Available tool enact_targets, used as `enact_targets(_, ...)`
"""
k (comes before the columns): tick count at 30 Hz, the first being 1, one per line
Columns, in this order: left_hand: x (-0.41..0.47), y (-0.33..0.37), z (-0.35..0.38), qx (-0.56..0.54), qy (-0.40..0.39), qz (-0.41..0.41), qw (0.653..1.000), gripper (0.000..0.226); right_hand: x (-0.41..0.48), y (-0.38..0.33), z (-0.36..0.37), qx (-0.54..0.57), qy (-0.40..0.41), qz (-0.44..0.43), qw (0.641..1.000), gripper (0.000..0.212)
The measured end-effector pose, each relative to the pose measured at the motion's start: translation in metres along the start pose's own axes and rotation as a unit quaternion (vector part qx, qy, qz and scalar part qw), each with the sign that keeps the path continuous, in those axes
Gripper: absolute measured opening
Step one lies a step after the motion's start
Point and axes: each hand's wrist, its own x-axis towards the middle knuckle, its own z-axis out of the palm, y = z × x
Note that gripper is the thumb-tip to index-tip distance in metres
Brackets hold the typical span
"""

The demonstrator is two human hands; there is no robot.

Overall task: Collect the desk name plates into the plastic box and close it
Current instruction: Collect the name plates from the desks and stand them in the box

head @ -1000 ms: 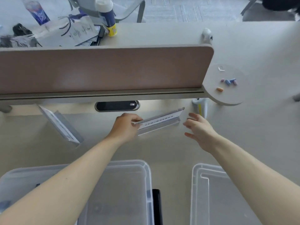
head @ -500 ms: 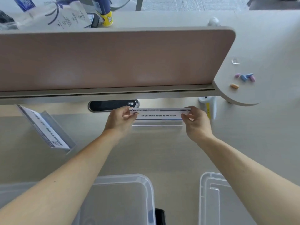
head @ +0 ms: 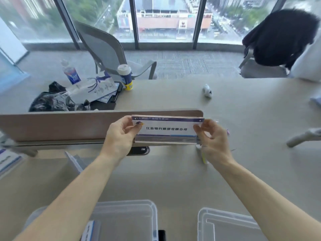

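You hold one plate in the air with both hands, level, printed face toward you, in front of the right end of the divider. Left hand pinches the plate's left end. Right hand pinches its right end, fingers curled. The plate is off the desk and well apart from the box. The box sits open at the bottom edge, partly under your left forearm. Something white and blue shows inside it near the left; can't tell what. Lid lies flat just right of the box, not touching it. A second plate stands tilted on the desk beside your left forearm, below the divider. What looks like a third sits at far left, blurred.
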Motion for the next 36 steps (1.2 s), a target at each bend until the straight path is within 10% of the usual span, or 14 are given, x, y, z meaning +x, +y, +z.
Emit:
enact_targets(13,-0.103,0.170,-0.055,-0.011,0.019,0.154,0.988,0.018,-0.052,-0.161,-0.046,0.087,0.005,-0.134,0.987,0.007)
enact_targets(18,-0.145,0.180,-0.091,-0.010,0.032,0.166,0.986,0.018,-0.091,-0.181,-0.026,0.160,-0.023,-0.124,0.979,0.036)
enact_targets(24,-0.182,0.186,-0.134,0.070,0.052,0.193,0.977,0.010,-0.137,-0.204,-0.004,0.204,-0.022,-0.094,0.974,0.012)
enact_targets(30,-0.211,0.199,-0.169,0.402,0.069,0.329,0.852,0.064,-0.189,-0.221,0.033,0.151,-0.023,-0.121,0.981,0.003)
enact_targets(36,-0.225,0.214,-0.181,0.505,-0.094,0.265,0.816,0.020,-0.239,-0.234,0.068,0.118,-0.025,-0.160,0.980,0.013)
